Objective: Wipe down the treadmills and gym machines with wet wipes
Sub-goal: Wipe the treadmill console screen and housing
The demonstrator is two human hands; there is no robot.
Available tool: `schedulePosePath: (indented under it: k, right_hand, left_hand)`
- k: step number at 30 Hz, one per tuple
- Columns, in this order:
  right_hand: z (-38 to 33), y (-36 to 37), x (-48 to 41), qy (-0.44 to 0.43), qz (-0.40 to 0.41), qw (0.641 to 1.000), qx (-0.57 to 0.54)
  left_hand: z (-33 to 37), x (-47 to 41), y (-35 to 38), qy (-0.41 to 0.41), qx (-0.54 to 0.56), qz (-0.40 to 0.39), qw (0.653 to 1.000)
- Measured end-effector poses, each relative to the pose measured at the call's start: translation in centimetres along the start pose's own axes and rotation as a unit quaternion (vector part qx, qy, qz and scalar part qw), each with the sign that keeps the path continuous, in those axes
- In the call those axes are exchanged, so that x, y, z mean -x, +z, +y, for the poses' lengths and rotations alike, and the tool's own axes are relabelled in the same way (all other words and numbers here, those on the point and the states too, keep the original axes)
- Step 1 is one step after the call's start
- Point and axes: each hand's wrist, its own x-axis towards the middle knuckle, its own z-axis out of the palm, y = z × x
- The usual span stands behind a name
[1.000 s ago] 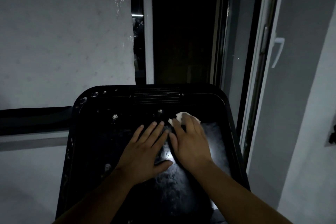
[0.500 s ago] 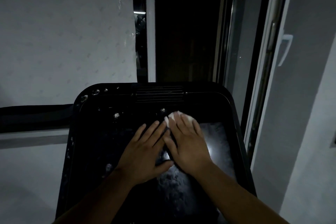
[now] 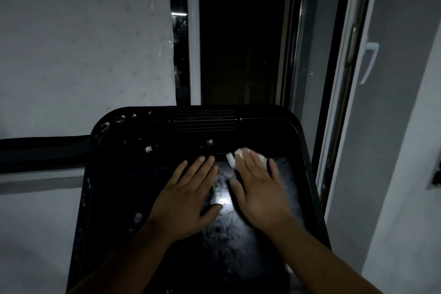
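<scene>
Right hand [image 3: 259, 188] presses a wipe [image 3: 235, 155] flat on the console [image 3: 114, 174]; left hand [image 3: 186, 198] rests flat, fingers straight, beside it. Firm overlapping strokes would best clear the streaks.

**White wipe pressed flat on a black machine console**

The wet wipe [image 3: 232, 159] is a small, crumpled white wad. It lies on the upper middle of the console, mostly hidden under the straight fingers of the right hand [image 3: 257, 188]; only its edges show past the fingertips.

The console [image 3: 124, 174] is a glossy black panel with rounded corners and a raised rim. A slatted grille [image 3: 205, 120] sits at its far edge. White specks dot its left and upper parts, and a streaky, smeared sheen covers the middle and right.
</scene>
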Motion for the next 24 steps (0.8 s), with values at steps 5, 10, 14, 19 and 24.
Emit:
schedulePosePath:
  k: [5,10,14,19,24]
  right_hand:
    - [-2.1,0.6,3.9,-0.060,-0.044,0.997,0.001]
    - [0.2,-0.1,3.1,-0.004,-0.028,1.000,0.011]
    - [-2.0,0.6,4.7,-0.038,-0.060,0.997,-0.012]
    - [1.8,-0.9,5.4,-0.022,-0.058,0.998,0.028]
    - [-2.2,-0.2,2.2,-0.017,-0.053,0.998,-0.020]
  left_hand:
    - [-0.1,0.1,0.1,0.005,0.000,-0.016,1.000]
    - [0.0,0.0,0.0,-0.002,0.000,-0.021,1.000]
    - [-0.2,0.1,0.0,0.003,-0.001,-0.014,1.000]
    - [0.0,0.0,-0.2,-0.001,-0.002,-0.020,1.000]
    - [-0.2,0.1,-0.1,0.000,0.000,-0.029,1.000]
